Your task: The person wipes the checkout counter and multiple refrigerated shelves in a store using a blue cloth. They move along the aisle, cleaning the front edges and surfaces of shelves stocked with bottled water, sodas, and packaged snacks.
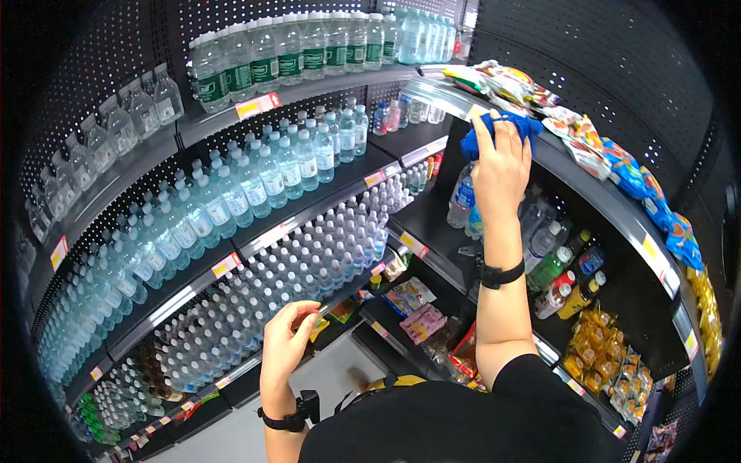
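My right hand (500,166) reaches up to the top shelf on the right. Its fingers are closed over a bunched blue cloth (532,133), which lies against the front edge of that top shelf (567,160). Snack packets (513,83) lie just beyond the cloth. My left hand (287,339) hangs lower, in front of the rows of small water bottles (309,266). Its fingers are loosely curved, with the thumb apart and nothing visible between them. Both wrists wear black bands.
Large water bottles (285,50) line the upper left shelf, with blue-tinted bottles (231,189) below. Under the right shelf stand mixed drink bottles (567,270) and golden snack packs (598,343). Price tags (257,106) stick out along the shelf edges. Grey floor (328,378) shows beneath.
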{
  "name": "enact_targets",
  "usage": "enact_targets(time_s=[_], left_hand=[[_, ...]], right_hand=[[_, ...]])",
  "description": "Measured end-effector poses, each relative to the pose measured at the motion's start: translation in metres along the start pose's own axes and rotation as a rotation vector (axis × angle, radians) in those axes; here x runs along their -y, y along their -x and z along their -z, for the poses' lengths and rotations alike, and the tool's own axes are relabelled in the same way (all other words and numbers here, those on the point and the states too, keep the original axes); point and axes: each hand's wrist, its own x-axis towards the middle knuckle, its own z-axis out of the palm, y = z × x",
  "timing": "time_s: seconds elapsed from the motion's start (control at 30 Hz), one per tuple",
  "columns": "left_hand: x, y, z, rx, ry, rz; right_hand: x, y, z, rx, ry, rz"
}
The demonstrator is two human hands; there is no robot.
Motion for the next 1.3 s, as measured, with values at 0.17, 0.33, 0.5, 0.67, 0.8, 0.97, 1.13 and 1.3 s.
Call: enact_targets(time_s=[0.17, 0.33, 0.5, 0.67, 0.8, 0.97, 1.13, 1.3], left_hand=[[0.0, -0.032, 0.013, -0.035, -0.029, 0.034], [0.009, -0.052, 0.031, -0.11, -0.133, 0.065], [0.028, -0.056, 0.048, -0.212, -0.13, 0.09], [0.024, -0.05, 0.067, -0.301, -0.166, 0.137], [0.017, -0.039, 0.076, -0.391, -0.182, 0.237], [0.021, -0.018, 0.086, -0.51, -0.246, 0.22], [0.018, 0.006, 0.096, -0.658, -0.277, 0.289], [0.017, 0.03, 0.098, -0.785, -0.299, 0.281]], right_hand=[[0.039, -0.032, -0.05, -0.03, -0.104, 0.073], [0.082, -0.055, -0.095, -0.05, -0.185, 0.125], [0.132, -0.068, -0.137, -0.027, -0.481, 0.215], [0.212, -0.066, -0.15, -0.092, -1.167, -0.069], [0.279, -0.08, -0.143, -0.208, -1.244, -0.044], [0.367, -0.079, -0.124, -0.114, -1.145, 0.141], [0.444, -0.08, -0.063, -0.153, -1.328, 0.319], [0.462, -0.094, -0.047, -0.126, -1.42, 0.291]])
